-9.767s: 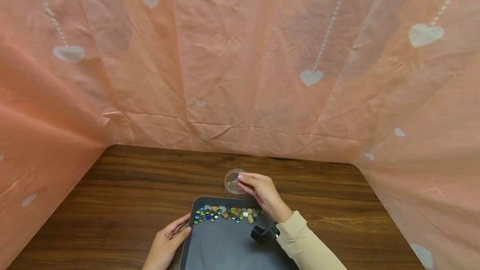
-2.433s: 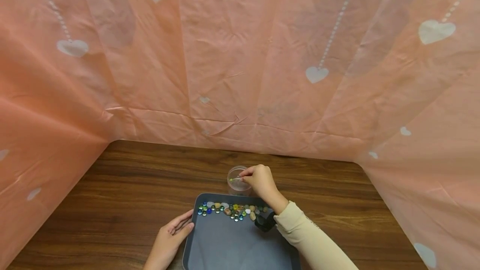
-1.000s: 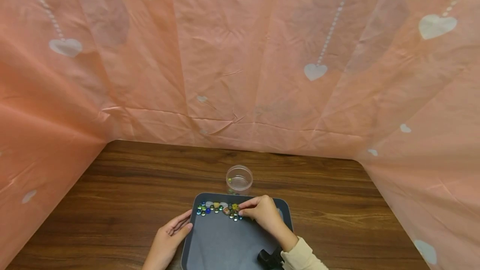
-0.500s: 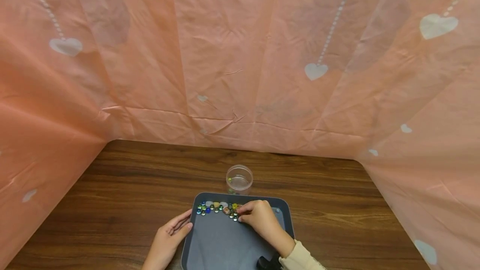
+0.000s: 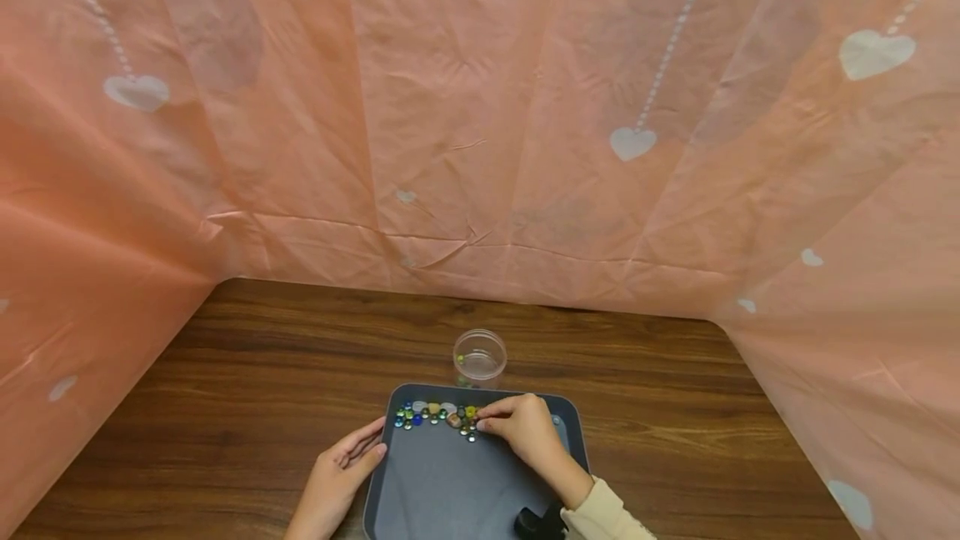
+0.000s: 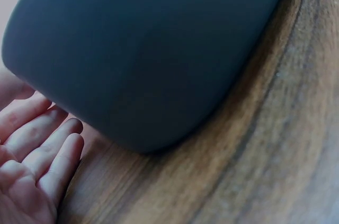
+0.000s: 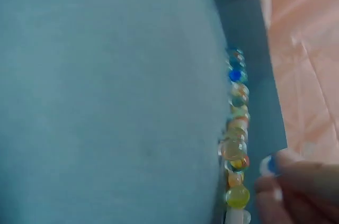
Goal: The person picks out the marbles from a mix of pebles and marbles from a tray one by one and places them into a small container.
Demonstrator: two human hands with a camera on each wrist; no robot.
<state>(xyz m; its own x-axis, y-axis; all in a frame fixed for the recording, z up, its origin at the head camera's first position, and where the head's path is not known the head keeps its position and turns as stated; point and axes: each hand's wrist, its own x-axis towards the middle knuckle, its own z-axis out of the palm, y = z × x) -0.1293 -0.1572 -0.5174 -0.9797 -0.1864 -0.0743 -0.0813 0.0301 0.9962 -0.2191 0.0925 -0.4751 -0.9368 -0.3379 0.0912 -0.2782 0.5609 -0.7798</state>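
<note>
A dark grey tray lies on the table, with glass marbles and smooth stones gathered along its far side. My left hand holds the tray's left side, thumb on the rim and fingers along the outer wall. In the left wrist view, those fingers lie beside the tray's wall. Over the far part of the tray, my right hand pinches a small blue-and-white glass marble, seen in the right wrist view. My fingers partly hide it. A yellow marble lies close by.
Just beyond the tray's far edge stands a clear round plastic cup with a yellow-green marble inside. The wooden table is enclosed by pink curtains printed with hearts.
My right hand has come from the cup back to the tray, dipped among the marbles and risen slightly. The left hand stays on the tray's side.
</note>
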